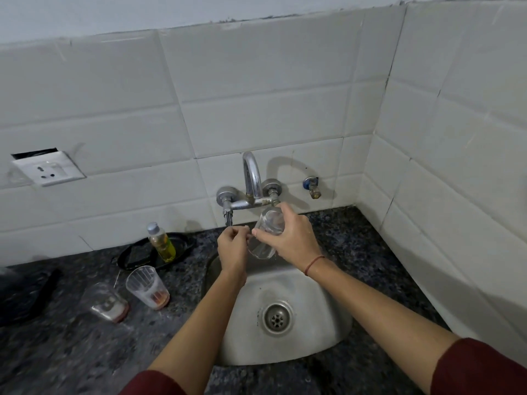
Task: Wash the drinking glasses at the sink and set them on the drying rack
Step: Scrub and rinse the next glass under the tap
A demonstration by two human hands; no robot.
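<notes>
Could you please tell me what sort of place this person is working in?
Probably a small home kitchen: a steel sink set in a speckled stone counter, a wall tap on white tiles, and used glasses beside a bottle.

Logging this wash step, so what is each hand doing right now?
Left hand: fingers curled at the rim of the clear drinking glass; whether it grips cannot be told.
Right hand: closed around that glass, holding it tilted above the sink.
</notes>
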